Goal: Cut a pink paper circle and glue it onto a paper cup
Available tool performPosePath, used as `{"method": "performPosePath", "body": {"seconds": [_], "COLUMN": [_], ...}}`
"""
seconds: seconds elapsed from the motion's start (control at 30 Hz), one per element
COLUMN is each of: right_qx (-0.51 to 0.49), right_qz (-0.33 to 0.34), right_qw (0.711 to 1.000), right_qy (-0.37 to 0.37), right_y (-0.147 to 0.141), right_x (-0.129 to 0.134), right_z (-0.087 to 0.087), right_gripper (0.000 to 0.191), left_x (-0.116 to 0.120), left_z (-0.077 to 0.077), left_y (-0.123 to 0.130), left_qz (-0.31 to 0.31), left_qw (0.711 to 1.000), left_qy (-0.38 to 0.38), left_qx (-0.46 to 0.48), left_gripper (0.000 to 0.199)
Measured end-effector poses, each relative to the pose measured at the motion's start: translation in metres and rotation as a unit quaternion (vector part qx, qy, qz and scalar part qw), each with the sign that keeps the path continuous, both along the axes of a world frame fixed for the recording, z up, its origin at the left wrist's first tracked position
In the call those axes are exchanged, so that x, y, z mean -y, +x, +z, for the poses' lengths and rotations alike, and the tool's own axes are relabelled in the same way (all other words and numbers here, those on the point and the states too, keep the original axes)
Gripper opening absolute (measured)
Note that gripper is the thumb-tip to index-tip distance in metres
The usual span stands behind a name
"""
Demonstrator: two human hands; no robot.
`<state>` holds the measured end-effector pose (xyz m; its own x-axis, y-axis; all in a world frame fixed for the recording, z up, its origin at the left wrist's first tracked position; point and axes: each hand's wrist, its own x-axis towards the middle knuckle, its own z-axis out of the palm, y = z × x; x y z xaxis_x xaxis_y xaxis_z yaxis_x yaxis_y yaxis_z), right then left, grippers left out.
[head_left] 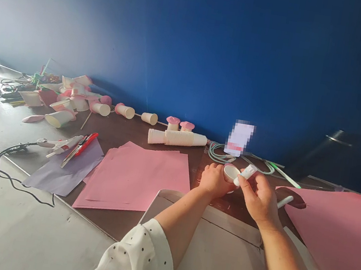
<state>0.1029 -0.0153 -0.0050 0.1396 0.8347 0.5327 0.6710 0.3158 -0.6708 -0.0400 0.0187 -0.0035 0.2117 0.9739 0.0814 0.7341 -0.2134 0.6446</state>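
A white paper cup [230, 174] is in my left hand [215, 180], its open mouth turned up toward me. The fingers wrap round the cup's side. My right hand [261, 198] pinches a small white tube [245, 174] between thumb and fingers, tilted with its lower end at the cup's rim. Whether the tube touches the rim I cannot tell. A long stack of nested paper cups [180, 139] lies on its side beyond my left hand. Behind that stack stand two small cups with pink tops [187, 127].
Pink paper sheets [142, 177] lie left of my arms, and another pink sheet [341, 224] lies right. A red box cutter [83, 145] and a white glue gun [59, 144] rest on purple paper [64, 173]. Cup crafts [69, 99] are heaped far left. A blue partition [196, 55] rises behind.
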Motion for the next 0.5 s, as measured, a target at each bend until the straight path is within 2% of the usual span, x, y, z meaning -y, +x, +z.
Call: {"method": "performPosePath", "body": {"seconds": [0.27,0.5], "right_qx": [-0.122,-0.132], "right_qz": [0.011,0.01], "right_qw": [0.992,0.991], "right_qy": [0.019,0.004], "right_y": [-0.005,-0.01], "right_x": [0.004,0.006], "right_z": [0.008,0.013], "right_gripper": [0.039,0.043], "left_x": [-0.003,-0.004], "left_z": [-0.003,-0.006], "left_y": [-0.001,0.0], "left_qz": [0.001,0.0], "left_qw": [1.0,1.0], "left_qy": [0.006,0.005], "left_qx": [0.004,0.005], "left_gripper": [0.065,0.063]}}
